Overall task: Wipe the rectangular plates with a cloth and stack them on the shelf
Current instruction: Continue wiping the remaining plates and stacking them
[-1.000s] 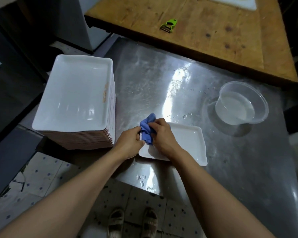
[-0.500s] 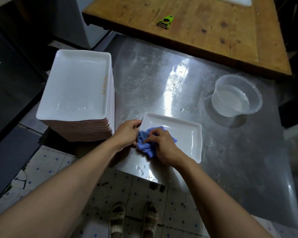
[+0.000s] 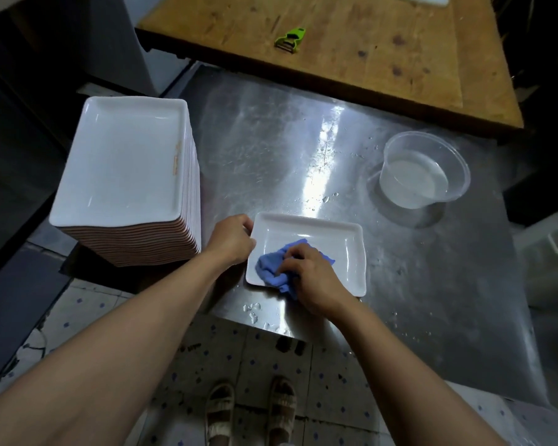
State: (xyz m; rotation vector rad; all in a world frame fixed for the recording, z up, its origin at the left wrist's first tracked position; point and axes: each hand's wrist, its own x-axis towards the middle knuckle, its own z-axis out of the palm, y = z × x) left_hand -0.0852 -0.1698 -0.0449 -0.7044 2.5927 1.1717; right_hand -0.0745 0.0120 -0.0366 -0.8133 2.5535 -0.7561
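Far left there's a tall stack [image 3: 126, 175] of white rectangular plates sitting at the edge of the steel table [image 3: 271, 140]. Just right of it, the left hand [image 3: 231, 241] grips the left rim of a single plate [image 3: 335, 239] lying flat near the table's front edge. The right hand [image 3: 313, 278] is closed on a bunched-up blue cloth [image 3: 273, 268], pressing it onto the plate's near-left part. Further right, well apart, a clear tub [image 3: 424, 173] holds water. A green peeler [image 3: 290, 40] lies on the wooden board [image 3: 367, 43] at the back.
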